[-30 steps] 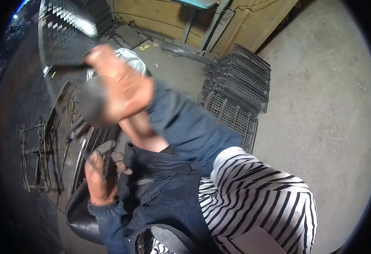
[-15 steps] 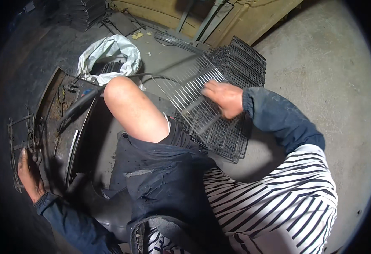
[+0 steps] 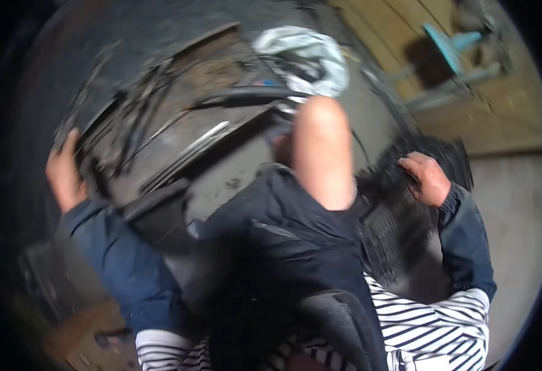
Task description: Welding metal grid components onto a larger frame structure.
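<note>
At the far left, my left hand [image 3: 65, 176] closes on the near end of a thin dark metal frame [image 3: 88, 89], which is smeared by motion. This frame lies along the outer edge of a rusty metal worktable [image 3: 187, 77]. On the other side, my right hand [image 3: 430, 179] is over a stack of dark wire grids [image 3: 401, 216]. Its fingers are loosely bent and apart, with nothing visible in them. Blur hides whether the fingertips touch the stack. My bare knee [image 3: 323, 130] is between the worktable and the grids.
A thick black cable [image 3: 240, 94] crosses the worktable, and a bright metal strip [image 3: 206, 141] lies along its near edge. A white sack [image 3: 308, 43] stands open beyond my knee. Wooden boards [image 3: 487, 117] and a pale blue object [image 3: 447, 49] are at the back right.
The view has swung left, so the scene appears turned and further right. The shiny wire grid under my right hand no longer stands out. My left hand is now further up the picture, beside the frame.
</note>
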Available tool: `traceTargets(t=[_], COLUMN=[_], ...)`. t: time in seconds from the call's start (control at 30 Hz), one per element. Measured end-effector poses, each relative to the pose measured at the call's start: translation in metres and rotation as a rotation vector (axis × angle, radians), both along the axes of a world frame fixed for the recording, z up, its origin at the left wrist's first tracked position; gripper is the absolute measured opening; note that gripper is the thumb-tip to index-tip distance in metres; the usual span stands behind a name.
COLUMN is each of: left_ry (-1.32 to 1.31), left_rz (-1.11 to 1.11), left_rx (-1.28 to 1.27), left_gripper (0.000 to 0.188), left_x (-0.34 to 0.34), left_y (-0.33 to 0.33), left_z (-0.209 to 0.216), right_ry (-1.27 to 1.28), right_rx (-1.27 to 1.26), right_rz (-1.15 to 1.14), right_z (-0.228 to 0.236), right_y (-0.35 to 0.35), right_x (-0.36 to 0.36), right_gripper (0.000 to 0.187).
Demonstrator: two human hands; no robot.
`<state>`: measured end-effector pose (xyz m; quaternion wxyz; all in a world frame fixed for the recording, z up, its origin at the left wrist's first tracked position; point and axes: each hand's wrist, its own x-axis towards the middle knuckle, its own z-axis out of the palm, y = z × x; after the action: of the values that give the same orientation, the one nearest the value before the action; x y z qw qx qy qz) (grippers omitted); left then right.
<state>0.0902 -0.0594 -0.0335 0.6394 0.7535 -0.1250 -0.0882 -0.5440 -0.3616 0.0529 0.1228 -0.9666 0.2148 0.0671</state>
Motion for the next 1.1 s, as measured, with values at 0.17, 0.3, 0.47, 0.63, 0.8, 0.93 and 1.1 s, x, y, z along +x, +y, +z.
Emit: traceTargets(t=[0.17, 0.3, 0.47, 0.63, 0.8, 0.93, 1.1], left_ry=[-0.254, -0.353, -0.382, -0.227, -0.106, -0.144, -0.153], left_rz=[0.162, 0.175, 0.126, 0.126, 0.132, 0.117, 0.154], left_rx=[0.468, 0.744, 0.81, 0.672, 0.647, 0.637, 0.637], left_gripper=[0.061, 0.065, 0.045, 0.057, 0.045, 0.045, 0.044], left_x=[0.011, 0.007, 0.031, 0.04, 0.037, 0.035, 0.035], left_y=[0.025, 0.004, 0.003, 0.012, 0.013, 0.013, 0.011], left_z=[-0.007, -0.015, -0.025, -0.019, -0.012, -0.014, -0.017], right_ry=[-0.329, -0.346, -0.099, -0.117, -0.168, -0.124, -0.203], right_rx=[0.121, 0.288, 0.253, 0.265, 0.238, 0.157, 0.177], right_rz=[0.568, 0.764, 0.817, 0.818, 0.784, 0.781, 0.81], right_z=[-0.019, -0.105, -0.181, -0.179, -0.178, -0.177, -0.17], right_y=[0.024, 0.047, 0.057, 0.047, 0.032, 0.03, 0.035], right_x=[0.234, 0.376, 0.449, 0.447, 0.437, 0.436, 0.437], right_gripper=[0.045, 0.043, 0.04, 0.026, 0.032, 0.025, 0.019])
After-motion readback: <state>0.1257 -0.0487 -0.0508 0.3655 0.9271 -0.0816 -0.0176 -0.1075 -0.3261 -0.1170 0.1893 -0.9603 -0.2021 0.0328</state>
